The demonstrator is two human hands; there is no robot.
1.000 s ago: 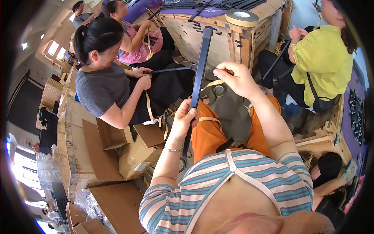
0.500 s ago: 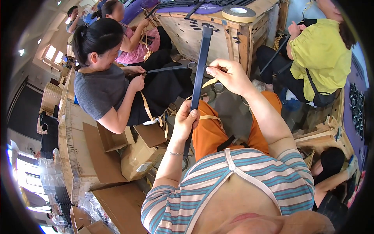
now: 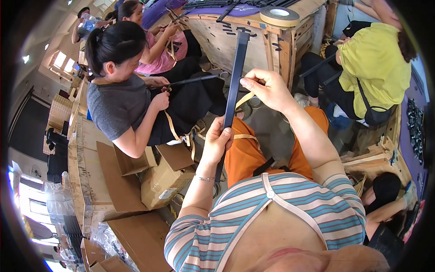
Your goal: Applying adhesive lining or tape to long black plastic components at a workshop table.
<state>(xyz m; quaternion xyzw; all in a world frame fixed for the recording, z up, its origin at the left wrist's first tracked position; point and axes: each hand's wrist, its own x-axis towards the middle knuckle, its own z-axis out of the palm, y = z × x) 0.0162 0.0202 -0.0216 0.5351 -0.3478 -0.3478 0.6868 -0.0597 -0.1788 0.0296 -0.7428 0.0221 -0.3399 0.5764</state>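
A long, flat dark bar point(image 3: 237, 68) runs upright and slightly tilted in front of me. My left hand point(image 3: 219, 138) is wrapped round its lower part, thumb on the front face. Beside the bar's middle, my right hand point(image 3: 267, 88) is closed in a pinch, its thumb and index fingertips at the bar's right edge. A narrow tan tape strip point(image 3: 244, 99) runs from under those fingers down behind the bar. More of the strip lies across my orange trousers. What exactly sits between the right fingertips is partly hidden.
A wooden crate table point(image 3: 226, 38) ahead carries a tape roll point(image 3: 279, 16) and dark strips. Co-workers sit at left and right, handling similar bars. Cardboard boxes point(image 3: 165, 183) stand at my left, near a wooden bench point(image 3: 93, 167). Splintered wood point(image 3: 378, 152) juts at right.
Both my hands keep nearly the same place and grip; the bar barely shifts. The co-worker in yellow at right has lowered a hand, and the bar there has moved.
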